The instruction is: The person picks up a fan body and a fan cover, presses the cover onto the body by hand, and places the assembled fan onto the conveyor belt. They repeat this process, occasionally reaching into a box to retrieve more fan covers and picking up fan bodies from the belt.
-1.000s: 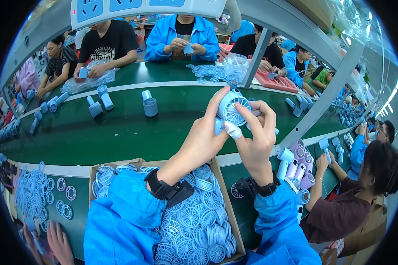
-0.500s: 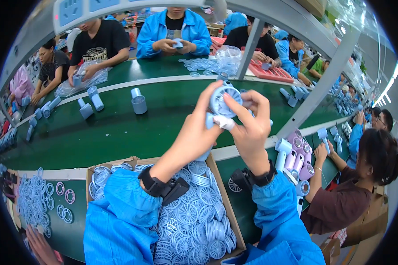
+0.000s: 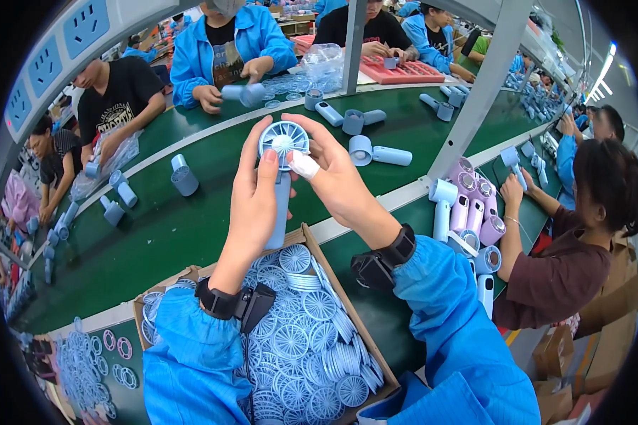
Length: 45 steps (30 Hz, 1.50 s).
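Note:
Above the near edge of the belt I hold a light blue handheld fan [image 3: 279, 212], its round spoked grille tilted up towards me. My left hand [image 3: 252, 195] wraps the head and upper handle from the left, thumb on the grille's lower rim. From the right, my right hand [image 3: 340, 173] closes round the head, fingers behind it. Its thumb, wrapped in white at the tip, presses the rim. Below my wrists sits a cardboard box [image 3: 347, 301] heaped with loose light blue spoked grilles [image 3: 290, 341]. Whether the grille is fully seated I cannot tell.
Several blue fans [image 3: 390, 155] lie on the green belt [image 3: 213, 234]. Blue rings [image 3: 78, 361] are piled at the left. Purple and blue fans [image 3: 475, 205] stand on the right beside a co-worker [image 3: 556, 262]. A metal post [image 3: 478, 92] rises at the belt's far side.
Both hands have brought the fan left and turned it, so its grille and handle now show. My view has swung right. Across the belt, a co-worker's fan has moved and is blurred.

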Available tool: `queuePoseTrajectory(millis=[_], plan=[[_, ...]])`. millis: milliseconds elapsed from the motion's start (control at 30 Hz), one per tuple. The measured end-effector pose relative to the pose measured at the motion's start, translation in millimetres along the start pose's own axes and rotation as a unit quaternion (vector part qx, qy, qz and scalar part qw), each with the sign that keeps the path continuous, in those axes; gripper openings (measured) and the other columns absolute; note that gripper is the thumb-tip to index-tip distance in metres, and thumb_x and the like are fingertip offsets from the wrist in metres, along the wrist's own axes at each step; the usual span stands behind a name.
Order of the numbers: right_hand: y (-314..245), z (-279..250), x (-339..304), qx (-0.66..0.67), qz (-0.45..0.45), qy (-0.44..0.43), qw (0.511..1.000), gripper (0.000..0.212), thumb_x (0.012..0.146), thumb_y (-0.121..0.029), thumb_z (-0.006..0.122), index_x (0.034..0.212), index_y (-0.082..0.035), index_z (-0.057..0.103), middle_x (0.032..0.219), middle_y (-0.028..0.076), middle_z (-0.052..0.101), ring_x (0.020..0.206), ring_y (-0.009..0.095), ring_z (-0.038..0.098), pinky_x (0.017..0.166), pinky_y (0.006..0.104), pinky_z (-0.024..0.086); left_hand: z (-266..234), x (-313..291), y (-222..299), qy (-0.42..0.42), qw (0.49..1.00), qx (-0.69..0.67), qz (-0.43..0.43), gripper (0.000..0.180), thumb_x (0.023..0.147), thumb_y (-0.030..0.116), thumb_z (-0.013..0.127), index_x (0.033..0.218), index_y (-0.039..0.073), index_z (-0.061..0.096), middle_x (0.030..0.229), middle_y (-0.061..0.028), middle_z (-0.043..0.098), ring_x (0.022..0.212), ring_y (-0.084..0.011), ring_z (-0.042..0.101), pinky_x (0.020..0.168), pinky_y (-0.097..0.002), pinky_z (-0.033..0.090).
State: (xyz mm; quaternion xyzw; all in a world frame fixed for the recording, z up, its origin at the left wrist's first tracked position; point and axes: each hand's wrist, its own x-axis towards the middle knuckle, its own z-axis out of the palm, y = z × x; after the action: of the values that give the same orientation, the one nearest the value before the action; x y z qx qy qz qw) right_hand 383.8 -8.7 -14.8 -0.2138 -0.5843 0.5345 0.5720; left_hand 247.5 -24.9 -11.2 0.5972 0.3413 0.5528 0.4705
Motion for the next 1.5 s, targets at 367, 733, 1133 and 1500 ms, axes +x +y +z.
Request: queuePoseTrajectory(millis=[367, 733, 1133, 1500], plan=[[7, -12, 6, 0.0, 0.006, 0.006, 1.0, 0.041, 0.094, -0.017, 0.056, 0.132, -0.005, 0.047, 0.115, 0.007, 0.057, 0.101, 0.012, 0.055, 0.082, 0.0275, 0.048, -6, 2, -4, 0.005, 1.0, 0.019, -0.011, 0.043, 0.1, 0.03, 0.041, 0.141, 0.018, 0.041, 0.086, -0.003, 0.058, 0.066, -0.007, 0.052, 0.049, -0.021, 0.044], [14, -17, 3, -0.006, -0.017, 0.015, 1.0, 0.034, 0.099, -0.022, 0.049, 0.128, -0.005, 0.053, 0.113, 0.005, 0.06, 0.101, 0.012, 0.058, 0.086, 0.0287, 0.048, -10, 4, -11, -0.056, 0.998, 0.01, -0.001, 0.047, 0.098, 0.027, 0.044, 0.144, 0.017, 0.038, 0.092, -0.0047, 0.059, 0.072, -0.0092, 0.056, 0.057, -0.0224, 0.048], [76, -185, 10, -0.752, 0.003, 0.171, 0.637, 0.046, 0.08, -0.014, 0.057, 0.126, -0.009, 0.053, 0.107, 0.017, 0.064, 0.101, 0.037, 0.06, 0.091, 0.0432, 0.045, -60, 28, -83, 0.074, 0.953, 0.265, -0.13, 0.054, 0.092, 0.024, 0.049, 0.141, 0.004, 0.037, 0.112, -0.0174, 0.062, 0.093, -0.0212, 0.062, 0.084, -0.0306, 0.048], [38, -91, 31, -0.148, 0.194, -0.009, 0.97, 0.053, 0.088, -0.032, 0.061, 0.127, 0.001, 0.047, 0.104, 0.016, 0.064, 0.095, 0.021, 0.062, 0.083, 0.0348, 0.049, -36, 19, -52, -0.128, 0.958, 0.173, -0.191, 0.05, 0.092, 0.025, 0.051, 0.137, 0.003, 0.044, 0.125, -0.0116, 0.057, 0.113, -0.0224, 0.055, 0.096, -0.0374, 0.043]])
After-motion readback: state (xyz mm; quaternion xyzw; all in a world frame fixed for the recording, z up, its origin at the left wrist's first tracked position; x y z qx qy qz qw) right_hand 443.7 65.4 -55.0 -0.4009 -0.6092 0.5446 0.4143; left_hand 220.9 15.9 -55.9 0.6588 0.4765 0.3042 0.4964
